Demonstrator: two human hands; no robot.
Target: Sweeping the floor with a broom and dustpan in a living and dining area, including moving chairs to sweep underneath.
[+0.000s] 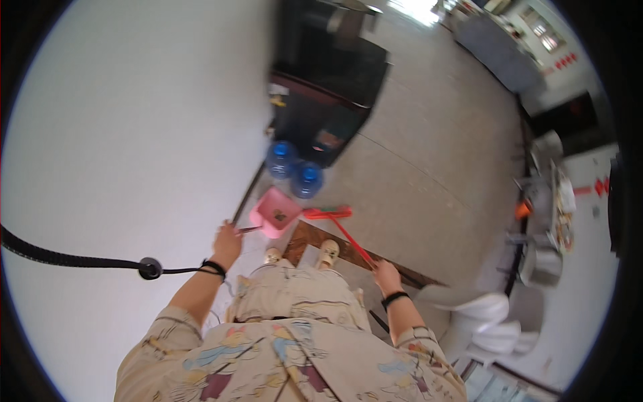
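Observation:
My left hand (228,242) is closed round the handle of a pink dustpan (261,220), held low in front of my feet. Some small dark greenish debris (279,215) lies inside the pan. My right hand (386,277) grips the red stick of a broom (351,240). The broom's red head (328,212) is just right of the dustpan, by its open side, near the floor. Whether the two touch I cannot tell.
Two blue water jugs (307,179) stand beyond the dustpan, beside a dark cabinet (321,114). A white wall (134,147) runs along my left. White chairs (492,315) are at the lower right, a table with things on it (559,208) at the far right, a grey sofa (499,50) beyond.

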